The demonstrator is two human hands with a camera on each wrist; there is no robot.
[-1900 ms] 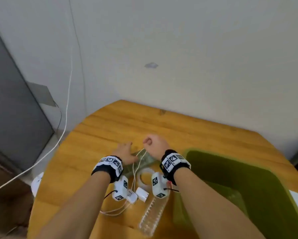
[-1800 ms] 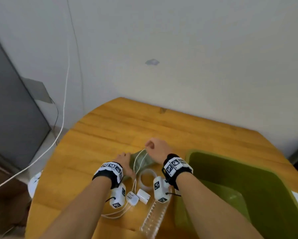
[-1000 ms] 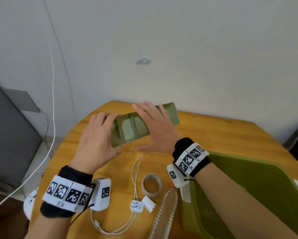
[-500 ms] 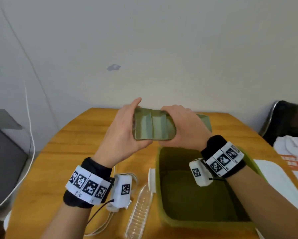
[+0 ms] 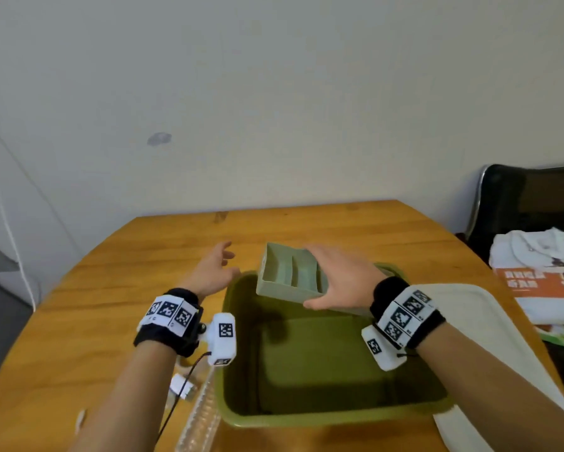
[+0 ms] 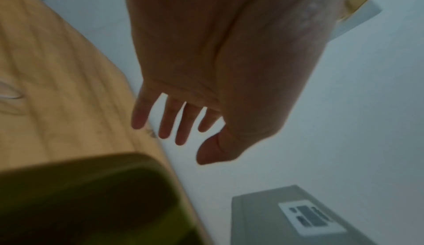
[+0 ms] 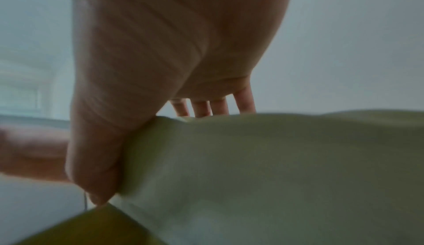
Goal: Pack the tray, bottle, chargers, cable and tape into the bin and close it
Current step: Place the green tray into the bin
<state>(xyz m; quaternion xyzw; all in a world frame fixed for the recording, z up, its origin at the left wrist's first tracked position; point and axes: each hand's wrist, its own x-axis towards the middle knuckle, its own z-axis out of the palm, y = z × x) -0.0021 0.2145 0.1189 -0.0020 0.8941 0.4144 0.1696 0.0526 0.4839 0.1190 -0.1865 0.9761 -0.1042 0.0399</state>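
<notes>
My right hand (image 5: 326, 278) grips the grey-green divided tray (image 5: 287, 272) from above and holds it tilted over the far end of the olive bin (image 5: 238, 415). In the right wrist view the thumb (image 7: 96, 158) presses on the tray's wall (image 7: 275, 167) and the fingers (image 7: 218, 106) reach over its far edge. My left hand (image 5: 230, 262) hovers open and holds nothing, just left of the tray, with its fingers (image 6: 181, 127) spread. A clear bottle (image 5: 199, 422) lies along the bin's left side, beside a white charger (image 5: 181, 386). My left forearm hides the tape and cable.
The bin stands on a round wooden table (image 5: 111, 288) against a pale wall. A white lid (image 5: 482, 353) lies right of the bin. Further right, a dark chair (image 5: 535, 203) holds folded clothes and an orange-printed paper (image 5: 535, 282).
My left hand has let go of the tray and drawn off to the left. The right hand alone has brought the tray down towards the bin's far end.
</notes>
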